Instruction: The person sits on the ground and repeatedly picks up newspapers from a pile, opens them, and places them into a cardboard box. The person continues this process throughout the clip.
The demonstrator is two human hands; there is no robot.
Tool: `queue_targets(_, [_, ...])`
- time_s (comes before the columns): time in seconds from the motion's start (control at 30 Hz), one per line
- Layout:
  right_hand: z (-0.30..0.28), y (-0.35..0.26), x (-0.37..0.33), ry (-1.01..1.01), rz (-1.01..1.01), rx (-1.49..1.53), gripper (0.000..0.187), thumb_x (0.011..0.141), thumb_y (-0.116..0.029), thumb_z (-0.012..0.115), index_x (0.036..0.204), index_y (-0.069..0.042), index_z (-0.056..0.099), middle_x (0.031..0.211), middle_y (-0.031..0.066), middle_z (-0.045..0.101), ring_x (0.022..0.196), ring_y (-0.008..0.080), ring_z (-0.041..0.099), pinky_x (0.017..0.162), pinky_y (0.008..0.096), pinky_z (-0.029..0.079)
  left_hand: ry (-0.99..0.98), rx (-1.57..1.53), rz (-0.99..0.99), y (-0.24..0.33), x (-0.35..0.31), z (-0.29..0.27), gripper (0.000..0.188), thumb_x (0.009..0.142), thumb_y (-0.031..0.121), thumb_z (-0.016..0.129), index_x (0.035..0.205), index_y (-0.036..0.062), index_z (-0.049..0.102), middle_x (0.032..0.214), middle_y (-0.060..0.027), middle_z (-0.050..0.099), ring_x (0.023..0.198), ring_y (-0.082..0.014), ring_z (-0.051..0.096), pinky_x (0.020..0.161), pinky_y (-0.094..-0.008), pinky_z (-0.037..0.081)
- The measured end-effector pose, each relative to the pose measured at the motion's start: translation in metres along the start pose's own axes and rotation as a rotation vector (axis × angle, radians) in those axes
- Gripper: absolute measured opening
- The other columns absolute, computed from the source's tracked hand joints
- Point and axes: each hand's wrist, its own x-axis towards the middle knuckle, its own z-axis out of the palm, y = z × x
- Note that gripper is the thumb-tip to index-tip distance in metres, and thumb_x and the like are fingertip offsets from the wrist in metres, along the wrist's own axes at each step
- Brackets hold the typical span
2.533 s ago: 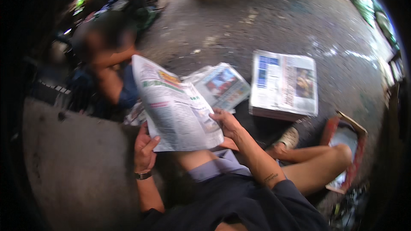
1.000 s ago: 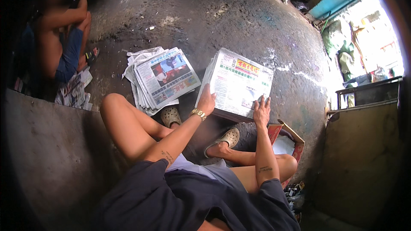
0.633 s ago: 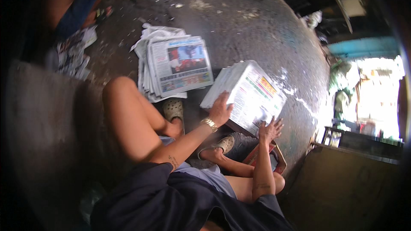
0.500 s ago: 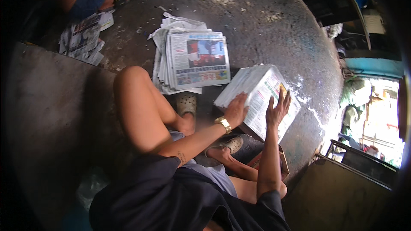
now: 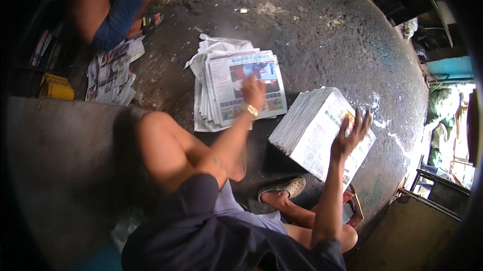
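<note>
In front of me a loose pile of newspapers point(image 5: 229, 77) lies on the ground, its edges uneven, a colour picture on the top sheet. My left hand point(image 5: 254, 92), with a gold watch on the wrist, is over that top sheet. Motion smears its fingers, and contact with the paper cannot be made out. To the right stands a tall, squared stack of newspapers point(image 5: 322, 130). My right hand point(image 5: 349, 138) rests on top of this stack, open, fingers spread.
At the far left a person point(image 5: 118, 19) sits beside scattered newspapers point(image 5: 113, 72). A yellow object point(image 5: 56, 86) lies near a concrete ledge point(image 5: 60, 155) on my left. A small box point(image 5: 354, 205) sits by my right leg. Dark furniture point(image 5: 427, 226) stands at the right.
My left hand has left the squared stack and moved left over the loose pile. My right hand stays on the stack. The view has shifted, showing more of the other person.
</note>
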Motion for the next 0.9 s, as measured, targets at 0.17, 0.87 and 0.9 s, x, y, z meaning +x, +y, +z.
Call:
queue_targets(0.17, [-0.098,-0.011,-0.103,0.034,0.228,0.033,0.036,0.086,0.000,0.056,0.122,-0.003,0.056,0.145,0.0195,0.039,0.136,0.0386,0.035,0.111,0.0486,0.028,-0.400,0.869,0.006,-0.062,0.107,-0.031,0.073,0.083,0.034,0.070,0.144,0.0092,0.038,0.136,-0.0140,0.047,0.132,-0.0318,0.039,0.109,-0.0560,0.028])
queue_targets(0.87, [-0.062,-0.052,-0.030,-0.204,0.095,0.747,0.097,0.070,-0.027,0.083,0.149,-0.010,0.029,0.142,0.0200,0.045,0.130,0.0358,0.044,0.108,0.0412,0.036,-0.747,0.521,0.678,0.226,0.095,-0.349,0.044,0.073,0.019,0.076,0.113,0.0064,0.061,0.087,-0.0174,0.069,0.084,-0.0291,0.068,0.073,-0.0376,0.051])
queue_targets(0.9, [-0.067,-0.057,-0.023,-0.276,0.070,0.830,0.103,0.068,-0.031,0.085,0.150,-0.010,0.026,0.143,0.0193,0.044,0.131,0.0348,0.043,0.109,0.0418,0.035,-0.861,0.447,0.626,0.249,0.086,-0.370,0.045,0.073,0.019,0.078,0.112,0.0033,0.061,0.088,-0.0145,0.069,0.084,-0.0239,0.067,0.074,-0.0352,0.051])
